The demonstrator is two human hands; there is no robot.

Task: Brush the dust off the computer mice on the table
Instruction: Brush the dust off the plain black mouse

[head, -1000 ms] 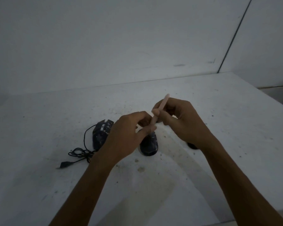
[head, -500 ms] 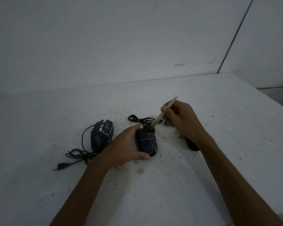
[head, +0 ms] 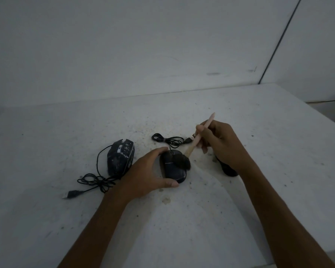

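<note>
Brushing going on now: right hand [head: 223, 144] pinching the pale brush [head: 193, 146] with fingers pressed tight around its thin stick, like holding a pencil. Left hand [head: 149, 171] cupping the middle mouse [head: 174, 168], fingers spread around its left side, thumb lying along its near end. Dark fluffy bristles resting right on the mouse's back, between both sets of fingers.

Maybe going wrong: pushing too hard and making the smooth round mouse slide out from the left fingers. Maybe also flicking dust onto the bigger mouse [head: 120, 157], sitting just left of the left fingers, already looking speckled and dirty. Maybe snagging the thin black cord [head: 168, 139] coiled just past the fingertips.

Hiding under the right wrist: another dark mouse [head: 228, 170], only partly showing. Lying to the left: a tangled cable [head: 97, 180] with a flat plug. Looking gritty and crumb-dotted all over: pale tabletop [head: 259, 190].
</note>
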